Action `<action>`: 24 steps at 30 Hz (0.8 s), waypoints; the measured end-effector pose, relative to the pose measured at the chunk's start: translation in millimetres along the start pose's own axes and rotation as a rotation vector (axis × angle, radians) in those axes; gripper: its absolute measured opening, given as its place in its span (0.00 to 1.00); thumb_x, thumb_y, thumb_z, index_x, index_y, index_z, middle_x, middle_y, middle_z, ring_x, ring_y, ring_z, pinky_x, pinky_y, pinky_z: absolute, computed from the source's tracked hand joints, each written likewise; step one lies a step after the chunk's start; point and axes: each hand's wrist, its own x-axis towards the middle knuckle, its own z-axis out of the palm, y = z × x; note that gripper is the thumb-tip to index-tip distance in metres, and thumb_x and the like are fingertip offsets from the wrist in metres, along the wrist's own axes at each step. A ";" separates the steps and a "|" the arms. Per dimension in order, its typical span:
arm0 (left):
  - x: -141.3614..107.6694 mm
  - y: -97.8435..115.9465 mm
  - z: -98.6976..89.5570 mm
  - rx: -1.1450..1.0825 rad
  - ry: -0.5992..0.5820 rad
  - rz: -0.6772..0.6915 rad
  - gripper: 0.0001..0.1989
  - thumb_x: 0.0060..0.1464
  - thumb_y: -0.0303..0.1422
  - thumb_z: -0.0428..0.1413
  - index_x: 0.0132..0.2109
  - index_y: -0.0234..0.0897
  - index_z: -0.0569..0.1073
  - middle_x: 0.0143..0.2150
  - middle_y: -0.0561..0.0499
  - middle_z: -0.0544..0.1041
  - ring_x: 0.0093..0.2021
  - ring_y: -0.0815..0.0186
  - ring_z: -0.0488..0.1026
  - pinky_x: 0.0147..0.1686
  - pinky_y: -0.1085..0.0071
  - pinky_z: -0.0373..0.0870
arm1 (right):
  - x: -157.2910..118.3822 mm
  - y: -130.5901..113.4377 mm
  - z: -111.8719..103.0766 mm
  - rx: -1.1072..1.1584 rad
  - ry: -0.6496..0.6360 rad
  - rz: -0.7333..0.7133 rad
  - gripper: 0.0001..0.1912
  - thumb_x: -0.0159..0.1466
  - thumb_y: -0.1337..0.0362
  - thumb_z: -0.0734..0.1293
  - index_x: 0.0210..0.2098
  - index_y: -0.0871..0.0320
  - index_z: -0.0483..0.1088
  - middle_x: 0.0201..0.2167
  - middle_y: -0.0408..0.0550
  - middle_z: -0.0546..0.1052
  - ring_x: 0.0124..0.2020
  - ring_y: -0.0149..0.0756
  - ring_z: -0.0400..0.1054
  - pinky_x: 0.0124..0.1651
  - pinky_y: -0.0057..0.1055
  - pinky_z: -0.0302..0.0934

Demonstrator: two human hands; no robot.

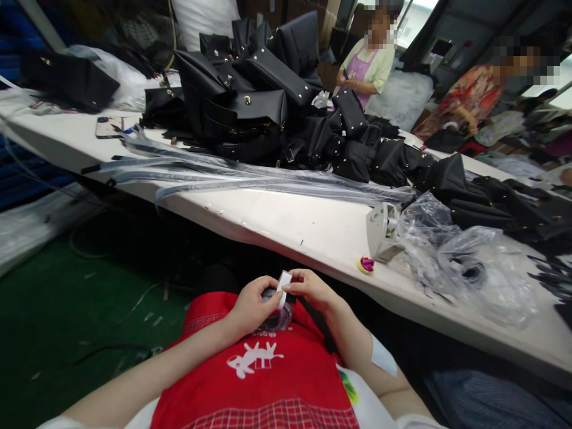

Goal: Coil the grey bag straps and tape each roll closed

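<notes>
Above my lap, both hands meet at a small white strip (283, 281), perhaps a paper label or tape. My left hand (252, 305) is closed, with thumb and fingers around a dark coil in clear plastic (280, 319) and the lower part of the strip. The coil looks like a rolled strap, but its kind is hard to make out. From the other side, my right hand (310, 289) pinches the strip near its upper end between thumb and fingers. Part of the coil is hidden behind my left fingers.
Across the white table (268, 214) lie plastic-wrapped straps (277, 179) and a heap of black bags (250, 113). Nearby are a white tape dispenser (379, 232), crumpled clear plastic bags (482, 268) and a phone (108, 127). Two people work beyond the table.
</notes>
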 end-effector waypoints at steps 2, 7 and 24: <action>-0.5 -1.0 1.4 -0.044 0.020 -0.035 0.10 0.51 0.38 0.56 0.38 0.37 0.67 0.32 0.51 0.75 0.33 0.63 0.73 0.35 0.68 0.68 | -0.4 -1.2 -0.8 -0.053 -0.006 -0.010 0.19 0.44 0.58 0.78 0.30 0.63 0.72 0.25 0.43 0.73 0.26 0.27 0.63 0.32 0.25 0.56; 0.0 -1.8 2.6 -0.070 -0.016 -0.051 0.17 0.52 0.43 0.57 0.42 0.38 0.63 0.32 0.51 0.75 0.33 0.62 0.74 0.34 0.68 0.68 | -0.9 -4.6 -3.1 -0.247 -0.021 0.000 0.18 0.45 0.57 0.77 0.27 0.63 0.71 0.20 0.41 0.71 0.22 0.27 0.61 0.28 0.25 0.56; 33.6 12.1 -24.4 -0.691 -0.239 -0.385 0.21 0.40 0.42 0.66 0.38 0.33 0.73 0.31 0.49 0.77 0.31 0.66 0.73 0.34 0.70 0.69 | -44.7 -7.0 21.2 -1.148 0.292 -0.677 0.25 0.61 0.68 0.63 0.58 0.54 0.63 0.53 0.54 0.70 0.54 0.43 0.62 0.58 0.43 0.59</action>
